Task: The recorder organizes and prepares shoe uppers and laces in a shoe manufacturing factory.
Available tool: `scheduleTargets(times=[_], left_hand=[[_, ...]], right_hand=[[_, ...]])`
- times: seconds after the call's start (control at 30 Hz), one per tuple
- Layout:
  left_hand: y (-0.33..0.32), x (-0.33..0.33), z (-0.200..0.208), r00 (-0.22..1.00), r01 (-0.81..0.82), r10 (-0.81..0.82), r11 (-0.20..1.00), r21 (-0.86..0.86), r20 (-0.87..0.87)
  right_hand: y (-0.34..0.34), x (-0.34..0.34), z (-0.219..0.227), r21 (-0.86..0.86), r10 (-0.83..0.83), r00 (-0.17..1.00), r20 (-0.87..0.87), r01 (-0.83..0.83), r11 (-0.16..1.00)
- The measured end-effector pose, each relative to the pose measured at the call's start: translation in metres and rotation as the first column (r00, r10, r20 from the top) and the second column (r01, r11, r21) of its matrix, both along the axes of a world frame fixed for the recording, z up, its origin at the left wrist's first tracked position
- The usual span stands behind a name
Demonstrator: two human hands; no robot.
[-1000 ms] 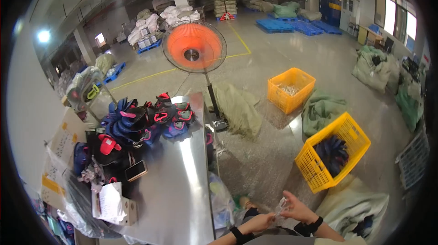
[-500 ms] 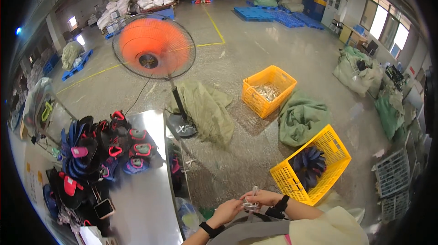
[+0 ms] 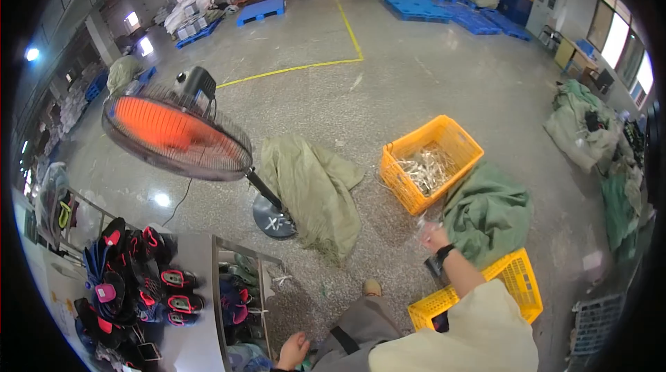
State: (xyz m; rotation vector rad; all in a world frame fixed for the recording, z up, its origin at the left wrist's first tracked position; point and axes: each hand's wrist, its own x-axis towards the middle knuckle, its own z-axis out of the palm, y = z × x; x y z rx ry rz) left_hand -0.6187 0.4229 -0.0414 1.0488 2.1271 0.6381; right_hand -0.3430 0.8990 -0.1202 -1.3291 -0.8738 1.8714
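Note:
My right hand (image 3: pixel 437 239), with a dark band on the wrist, reaches forward just short of the near side of an orange-yellow crate (image 3: pixel 400 188). That crate holds a heap of whitish, thin, lace-like strands (image 3: pixel 429 169). The right fingers are smeared by motion, with a pale, pinkish blur at their tips, so I cannot make out whether they hold anything. Beside my left knee, low in view, is my left hand (image 3: pixel 294 351). Its fingers are curled in and nothing shows in them. Under my right arm stands a yellow crate (image 3: pixel 517 282), its contents mostly hidden.
A standing fan (image 3: pixel 179 137) stands ahead on the left. Green sacks (image 3: pixel 489 212) and an olive cloth (image 3: pixel 309 188) lie on the floor. On the left, a metal table (image 3: pixel 191 334) carries several dark shoes (image 3: pixel 182 280). Blue pallets (image 3: pixel 416 8) lie far back.
My hands have come apart from the white bundle they held together. The right has moved forward toward the far crate; the left has dropped left and down. The whole view has shifted.

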Motion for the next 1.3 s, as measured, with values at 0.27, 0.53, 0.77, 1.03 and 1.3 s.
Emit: scheduleTargets(times=[0.27, 0.53, 0.77, 1.03, 1.3], left_hand=[[-0.02, 0.031, -0.043, 0.953, -0.16, 0.235, 0.925, -0.344, 0.189], [-0.038, 0.129, -0.047, 0.828, -0.435, 0.514, 0.841, -0.323, 0.222], [0.016, 0.128, 0.07, 0.875, -0.483, 0.465, 0.861, 0.161, 0.136], [-0.184, 0.258, 0.228, 0.252, -0.539, 0.924, -0.113, 0.834, 0.288], [-0.2, 0.443, 0.396, 0.587, 0.083, 0.809, -0.073, 0.994, 0.011]], right_hand=[[0.214, 0.004, -0.021, 0.238, -0.035, 0.335, 0.942, -0.588, 0.773], [-0.075, -0.135, -0.082, -0.192, 0.493, -0.221, 0.841, -0.975, -0.109], [-0.248, -0.171, -0.044, 0.308, 0.413, -0.777, 0.475, -0.293, -0.905], [-0.287, -0.202, -0.03, -0.434, -0.384, -0.533, 0.754, 0.034, -0.9], [-0.436, -0.172, -0.019, -0.175, -0.088, -0.594, 0.799, -0.089, -0.981]])
